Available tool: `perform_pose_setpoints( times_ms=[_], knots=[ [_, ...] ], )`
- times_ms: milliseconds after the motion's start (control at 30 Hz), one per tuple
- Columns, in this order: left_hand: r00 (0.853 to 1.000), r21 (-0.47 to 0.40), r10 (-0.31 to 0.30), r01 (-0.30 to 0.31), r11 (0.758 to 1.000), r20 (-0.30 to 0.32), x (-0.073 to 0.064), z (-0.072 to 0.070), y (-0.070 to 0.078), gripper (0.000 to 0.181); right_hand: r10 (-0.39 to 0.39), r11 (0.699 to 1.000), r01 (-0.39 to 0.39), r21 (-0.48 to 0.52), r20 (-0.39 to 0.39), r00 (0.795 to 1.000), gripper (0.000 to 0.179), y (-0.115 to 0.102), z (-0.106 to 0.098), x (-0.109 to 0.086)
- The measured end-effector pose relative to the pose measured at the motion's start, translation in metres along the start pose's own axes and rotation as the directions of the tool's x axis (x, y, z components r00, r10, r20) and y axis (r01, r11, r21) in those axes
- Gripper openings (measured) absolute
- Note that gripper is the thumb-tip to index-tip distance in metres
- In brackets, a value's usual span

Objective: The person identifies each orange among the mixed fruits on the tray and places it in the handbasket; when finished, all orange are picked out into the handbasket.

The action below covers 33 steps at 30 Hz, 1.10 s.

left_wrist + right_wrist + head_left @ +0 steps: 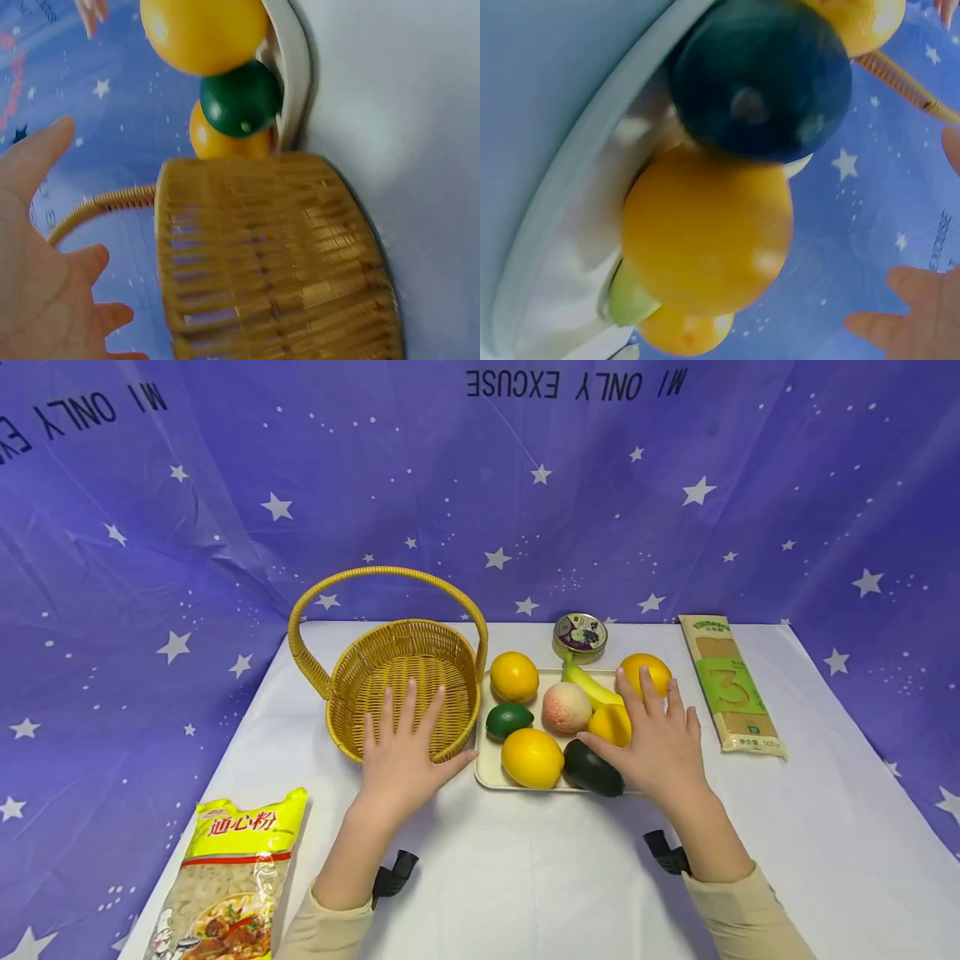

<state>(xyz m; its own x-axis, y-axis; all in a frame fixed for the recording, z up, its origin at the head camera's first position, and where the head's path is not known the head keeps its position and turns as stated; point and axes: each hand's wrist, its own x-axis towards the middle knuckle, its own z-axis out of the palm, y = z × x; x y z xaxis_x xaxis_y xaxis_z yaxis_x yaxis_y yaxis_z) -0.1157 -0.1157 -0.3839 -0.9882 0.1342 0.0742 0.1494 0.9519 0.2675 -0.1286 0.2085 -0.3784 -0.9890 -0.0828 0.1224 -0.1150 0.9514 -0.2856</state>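
Observation:
My left hand (401,756) is spread with straight fingers over the front rim of a wicker basket (345,727) that has a tall arched handle. The left wrist view shows the basket's woven side (262,247) beside the palm, with nothing held. My right hand (667,747) is also spread, over the right end of a cream tray (491,772). On the tray lie a dark oval fruit (592,768), a peach (567,707), a banana (585,683), a small green fruit (509,720) and several yellow-orange fruits (532,758). The right palm partly covers the tray's right end.
A bag of macaroni (232,877) lies at the front left. Behind the tray stands a round tin (580,635). A flat pack of noodles (731,685) lies at the right. The white table (525,877) is backed by a purple star-printed cloth (450,485).

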Motion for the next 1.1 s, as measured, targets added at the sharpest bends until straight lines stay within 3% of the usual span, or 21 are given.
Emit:
perform_pose_setpoints(
  times_ms=[300, 467, 633, 867, 1100],
  knots=[
    [0.993, -0.144, -0.107, 0.098, 0.985, -0.058, -0.012, 0.003, -0.042, 0.097, 0.053, 0.995, -0.054, 0.082, 0.006, 0.999, 0.101, 0.03, 0.006, 0.0],
    [0.978, -0.303, -0.202, 0.18, 0.936, -0.045, -0.019, 0.005, -0.06, 0.095, 0.081, 0.978, -0.088, 0.189, 0.045, 0.996, 0.101, 0.043, 0.012, 0.0],
    [0.956, -0.452, -0.291, 0.273, 0.849, 0.032, -0.023, 0.008, -0.07, 0.094, 0.111, 0.954, -0.139, 0.266, 0.115, 0.987, 0.1, 0.048, 0.02, 0.0],
    [0.943, -0.647, -0.325, 0.294, 0.704, 0.074, -0.024, 0.015, -0.079, 0.093, 0.149, 0.903, -0.222, 0.367, 0.216, 0.965, 0.095, 0.051, 0.028, 0.0],
    [0.926, -0.772, -0.356, 0.314, 0.553, 0.122, -0.024, 0.019, -0.082, 0.091, 0.142, 0.872, -0.211, 0.441, 0.184, 0.972, 0.088, 0.054, 0.034, 0.0]
  ],
)
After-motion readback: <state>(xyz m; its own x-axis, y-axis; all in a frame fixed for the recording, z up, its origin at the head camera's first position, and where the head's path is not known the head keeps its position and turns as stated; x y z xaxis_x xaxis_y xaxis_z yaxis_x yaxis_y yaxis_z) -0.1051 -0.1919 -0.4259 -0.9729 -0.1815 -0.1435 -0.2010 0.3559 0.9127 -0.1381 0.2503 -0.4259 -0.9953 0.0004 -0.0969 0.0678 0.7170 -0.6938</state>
